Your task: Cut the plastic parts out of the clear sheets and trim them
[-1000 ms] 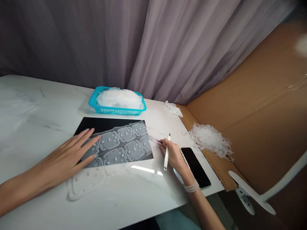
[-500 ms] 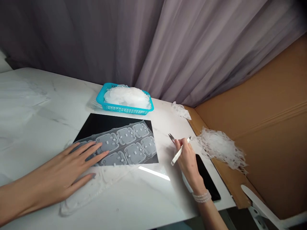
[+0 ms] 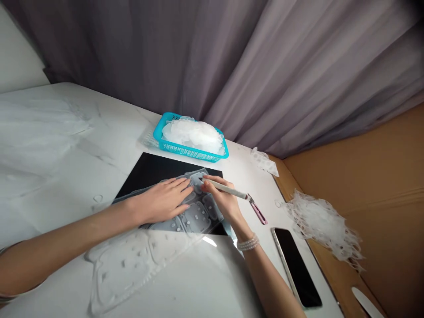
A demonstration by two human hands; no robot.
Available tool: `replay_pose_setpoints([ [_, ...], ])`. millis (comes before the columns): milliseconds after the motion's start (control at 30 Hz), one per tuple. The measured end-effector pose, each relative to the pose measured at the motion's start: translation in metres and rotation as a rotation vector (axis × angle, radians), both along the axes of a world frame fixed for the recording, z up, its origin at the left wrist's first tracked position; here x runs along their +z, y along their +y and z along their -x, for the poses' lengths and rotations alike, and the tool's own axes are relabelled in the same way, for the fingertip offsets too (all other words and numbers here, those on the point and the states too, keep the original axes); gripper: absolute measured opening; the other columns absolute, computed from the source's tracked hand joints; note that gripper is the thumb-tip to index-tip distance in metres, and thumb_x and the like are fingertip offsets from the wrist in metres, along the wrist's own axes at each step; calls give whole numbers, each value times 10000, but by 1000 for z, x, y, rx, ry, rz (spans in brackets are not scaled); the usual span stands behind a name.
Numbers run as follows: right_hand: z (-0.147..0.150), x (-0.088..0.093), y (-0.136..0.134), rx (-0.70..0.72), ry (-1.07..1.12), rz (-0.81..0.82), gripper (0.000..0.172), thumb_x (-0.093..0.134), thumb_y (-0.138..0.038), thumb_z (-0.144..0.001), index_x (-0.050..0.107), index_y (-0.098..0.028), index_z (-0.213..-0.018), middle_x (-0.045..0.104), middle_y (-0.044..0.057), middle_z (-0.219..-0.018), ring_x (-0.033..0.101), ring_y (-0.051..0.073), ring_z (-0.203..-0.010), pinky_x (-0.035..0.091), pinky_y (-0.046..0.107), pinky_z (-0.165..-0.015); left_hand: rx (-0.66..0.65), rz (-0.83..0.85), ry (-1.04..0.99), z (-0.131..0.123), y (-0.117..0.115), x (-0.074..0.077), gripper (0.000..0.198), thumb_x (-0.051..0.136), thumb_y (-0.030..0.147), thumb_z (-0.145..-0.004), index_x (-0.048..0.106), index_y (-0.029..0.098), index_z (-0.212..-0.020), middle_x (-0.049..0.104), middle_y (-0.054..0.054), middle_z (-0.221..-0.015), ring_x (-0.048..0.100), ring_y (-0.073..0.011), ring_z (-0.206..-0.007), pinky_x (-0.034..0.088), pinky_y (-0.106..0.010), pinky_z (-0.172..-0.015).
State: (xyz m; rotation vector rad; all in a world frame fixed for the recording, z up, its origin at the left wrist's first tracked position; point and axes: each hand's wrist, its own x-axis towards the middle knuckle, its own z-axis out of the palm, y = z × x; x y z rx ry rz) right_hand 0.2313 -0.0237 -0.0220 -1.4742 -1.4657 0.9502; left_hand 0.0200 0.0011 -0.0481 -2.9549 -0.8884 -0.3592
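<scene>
Clear plastic sheet (image 3: 195, 216) — L hand (image 3: 162, 199) fingers flat on it, R hand (image 3: 220, 199) fingers gripping white tool (image 3: 228, 189).

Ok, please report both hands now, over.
Left hand on clear moulded plastic sheet atop black rectangular board. Right hand grips slim white pen-shaped tool, pink metal tweezers. Black smartphone aside, not blocking.

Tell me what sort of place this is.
Probably a makeshift handwork bench: a white marble-look table, a curtain and cardboard around it, and a blue basket heaped with translucent plastic pieces.
</scene>
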Motion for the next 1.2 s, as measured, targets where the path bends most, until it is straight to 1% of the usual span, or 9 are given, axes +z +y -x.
replay_pose_setpoints([
  [133, 9, -9, 0, 19, -166, -48, 320, 597, -423, -928, 766, -182, -1054, 776, 97, -967, 721, 251, -875, 552, 346, -748, 10, -52, 47, 4, -3, -11, 522, 396, 413, -1024, 499, 97, -1426, 489, -205, -1501, 465, -353, -1382, 367, -485, -1104],
  [300, 15, -8, 1, 72, -338, -124, 285, 552, -369, -961, 772, -202, -1032, 778, 91, -1017, 724, 238, -853, 541, 338, -740, 9, -82, 40, 4, -7, -6, 499, 376, 396, -1031, 501, 107, -1418, 506, -190, -1491, 473, -336, -1372, 369, -488, -1097],
  [500, 23, -5, 8, 103, -416, -163, 243, 539, -284, -962, 767, -206, -996, 779, 76, -992, 725, 228, -883, 528, 329, -789, 7, -88, 35, 2, -5, -7, 487, 380, 387, -1024, 514, 92, -1387, 547, -190, -1449, 487, -337, -1343, 392, -485, -1060],
  [633, 28, 1, 6, 104, -481, -166, 239, 516, -249, -964, 748, -203, -941, 761, 58, -881, 706, 203, -778, 509, 308, -717, 9, -74, 45, 2, -6, -7, 484, 374, 386, -1025, 521, 83, -1372, 536, -200, -1455, 480, -340, -1348, 392, -487, -1056],
  [800, 24, 4, -13, 91, -565, -131, 246, 495, -264, -971, 708, -207, -864, 719, 48, -767, 646, 193, -637, 485, 320, -618, 15, -52, 72, 3, -7, -2, 485, 382, 393, -1026, 518, 96, -1384, 490, -217, -1492, 472, -348, -1361, 401, -483, -1045],
  [967, 21, -15, -17, 143, -629, -302, 269, 428, -276, -1009, 690, -218, -1005, 719, 101, -1001, 685, 246, -922, 546, 383, -828, 4, -36, 61, 3, -6, -1, 494, 396, 399, -1022, 532, 82, -1376, 493, -223, -1489, 477, -353, -1357, 386, -485, -1064],
  [1067, 22, -27, -10, 189, -676, -334, 324, 369, -285, -1031, 677, -211, -1101, 687, 132, -1080, 661, 262, -966, 552, 420, -850, 6, -26, 53, 3, -6, -2, 504, 399, 399, -1022, 551, 55, -1356, 499, -239, -1479, 466, -364, -1366, 369, -496, -1080],
  [1133, 22, -31, -5, 204, -684, -338, 332, 372, -274, -1025, 671, -208, -1154, 662, 157, -1192, 638, 301, -1056, 539, 475, -904, -1, -19, 53, 3, -6, -2, 499, 404, 391, -1020, 561, 47, -1346, 503, -244, -1474, 452, -365, -1379, 350, -501, -1096],
  [1200, 21, -32, -2, 225, -690, -346, 339, 390, -243, -1014, 655, -209, -1224, 628, 162, -1308, 590, 333, -1193, 485, 528, -1014, -3, -5, 38, 4, -6, -3, 493, 408, 388, -1018, 562, 56, -1348, 501, -237, -1478, 435, -361, -1395, 330, -504, -1113],
])
